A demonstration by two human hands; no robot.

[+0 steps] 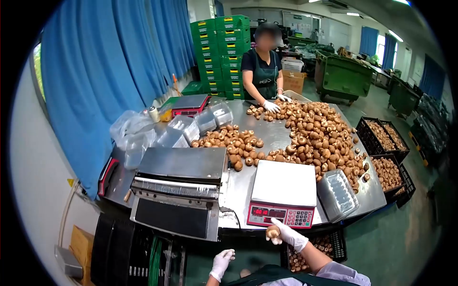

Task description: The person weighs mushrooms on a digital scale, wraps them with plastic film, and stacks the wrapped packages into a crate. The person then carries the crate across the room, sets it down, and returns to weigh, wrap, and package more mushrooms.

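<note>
The right hand (287, 234), in a white glove, has its fingers closed on one brown mushroom (273, 231), which is just in front of the near edge of the red scale (285, 183), close to its lit display. The left hand (222, 263), also gloved, is lower and apart from the scale; its fingers are curled, and I cannot tell whether something is inside them.

To hold this mushroom well, I think a light grip around the cap is best, because such flesh probably bruises when it is squeezed (the stem could also snap). It seems wise to keep the knuckles away from the keypad, so that no button is pressed by mistake.

On the steel table (238, 188), a clear plastic tray (339, 193) stands just right of the scale, and a machine with a metal top (181, 162) stands to the left. A large pile of mushrooms (315, 133) spreads behind the scale. Across the table a co-worker (267, 66) has gloved hands at the pile.

In the room, green crates (232, 52) are stacked high beside a blue curtain (95, 71), and a green wheeled bin (343, 76) stands further back.
</note>
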